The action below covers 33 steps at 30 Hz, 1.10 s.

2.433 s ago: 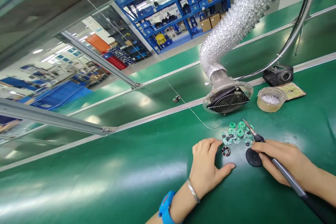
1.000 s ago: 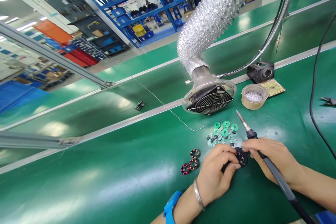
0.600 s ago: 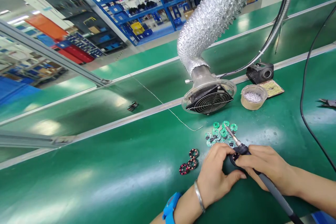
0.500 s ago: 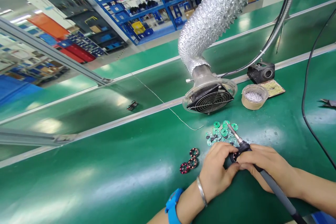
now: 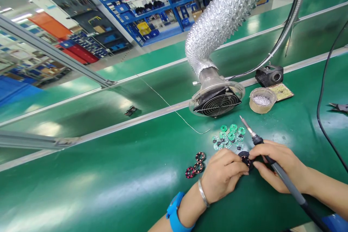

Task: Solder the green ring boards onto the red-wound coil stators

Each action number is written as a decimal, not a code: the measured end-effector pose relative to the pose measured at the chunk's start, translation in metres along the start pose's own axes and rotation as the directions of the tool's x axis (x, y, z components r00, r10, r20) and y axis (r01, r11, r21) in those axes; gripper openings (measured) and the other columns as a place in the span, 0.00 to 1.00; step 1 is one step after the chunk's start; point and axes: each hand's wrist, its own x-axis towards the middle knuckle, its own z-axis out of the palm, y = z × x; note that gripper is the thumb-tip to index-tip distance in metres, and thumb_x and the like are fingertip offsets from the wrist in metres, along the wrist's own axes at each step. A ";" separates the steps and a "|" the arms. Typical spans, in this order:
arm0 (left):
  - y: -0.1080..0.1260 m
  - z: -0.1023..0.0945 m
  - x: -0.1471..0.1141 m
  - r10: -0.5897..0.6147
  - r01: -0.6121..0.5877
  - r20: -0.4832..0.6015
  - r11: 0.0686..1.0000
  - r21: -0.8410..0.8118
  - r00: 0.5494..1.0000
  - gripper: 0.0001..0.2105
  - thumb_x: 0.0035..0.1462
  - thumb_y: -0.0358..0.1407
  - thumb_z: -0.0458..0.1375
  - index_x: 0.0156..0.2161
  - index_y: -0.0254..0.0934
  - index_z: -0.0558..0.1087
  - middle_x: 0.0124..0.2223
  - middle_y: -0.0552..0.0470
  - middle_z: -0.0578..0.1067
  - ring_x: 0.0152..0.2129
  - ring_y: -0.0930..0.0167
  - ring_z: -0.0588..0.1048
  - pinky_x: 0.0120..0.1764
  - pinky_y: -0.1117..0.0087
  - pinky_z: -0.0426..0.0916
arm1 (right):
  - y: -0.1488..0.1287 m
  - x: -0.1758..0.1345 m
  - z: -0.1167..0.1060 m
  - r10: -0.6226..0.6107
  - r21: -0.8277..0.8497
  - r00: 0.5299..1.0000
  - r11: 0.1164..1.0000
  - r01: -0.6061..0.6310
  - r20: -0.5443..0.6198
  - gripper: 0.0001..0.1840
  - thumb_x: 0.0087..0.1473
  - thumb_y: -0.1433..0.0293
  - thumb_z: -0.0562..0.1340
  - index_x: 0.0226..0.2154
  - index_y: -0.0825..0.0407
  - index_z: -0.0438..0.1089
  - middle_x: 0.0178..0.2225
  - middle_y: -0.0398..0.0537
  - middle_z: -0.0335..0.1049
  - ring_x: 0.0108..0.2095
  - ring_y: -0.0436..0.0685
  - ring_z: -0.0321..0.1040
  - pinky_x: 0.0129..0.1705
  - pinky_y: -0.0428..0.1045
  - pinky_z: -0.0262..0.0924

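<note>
My left hand is closed on the edge of a small black round part with a coil ring inside, held low over the green bench. My right hand has a soldering iron lying between thumb and fingers, its tip pointing up and away. The right fingertips are at the round part's right side; whether they press on it I cannot tell. Just beyond lie several green ring-shaped circuit boards, some with dark pieces on them. Three copper-wound rings sit left of my left hand.
A fume extractor hood on a silver duct hangs beyond the boards. Solder wire stretches left of it. Rightward are a tub of metallic bits, an iron stand, a sponge tray, a black cable and pliers.
My right hand has shifted slightly right, and the iron's tip has swung up and away from the boards. The round part shows more. A small dark object on the far strip has moved left.
</note>
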 end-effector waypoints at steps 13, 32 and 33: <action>0.000 -0.007 0.005 -0.231 0.257 -0.154 0.950 0.180 0.961 0.08 0.60 0.24 0.55 0.41 0.37 0.71 0.36 0.50 0.75 0.34 0.69 0.73 0.39 0.68 0.70 | -0.004 -0.002 -0.003 -0.035 0.190 0.990 0.980 0.061 -0.139 0.16 0.55 0.84 0.58 0.43 0.51 0.64 0.32 0.44 0.72 0.30 0.50 0.67 0.33 0.47 0.65; 0.008 -0.005 0.036 -0.602 0.605 0.092 0.761 -0.235 0.793 0.08 0.56 0.28 0.57 0.42 0.36 0.72 0.28 0.55 0.75 0.22 0.75 0.70 0.25 0.75 0.64 | 0.005 0.009 0.003 -0.157 -0.092 0.982 0.985 0.148 -0.107 0.17 0.59 0.80 0.56 0.49 0.52 0.64 0.41 0.52 0.75 0.43 0.56 0.71 0.44 0.51 0.68; 0.010 -0.006 0.035 -0.618 0.620 0.117 0.723 -0.304 0.778 0.10 0.56 0.29 0.57 0.44 0.36 0.70 0.28 0.55 0.74 0.21 0.75 0.69 0.24 0.76 0.63 | 0.005 0.008 0.003 -0.171 -0.063 0.983 0.984 0.167 -0.063 0.17 0.60 0.80 0.55 0.50 0.53 0.64 0.43 0.52 0.74 0.44 0.56 0.71 0.46 0.51 0.68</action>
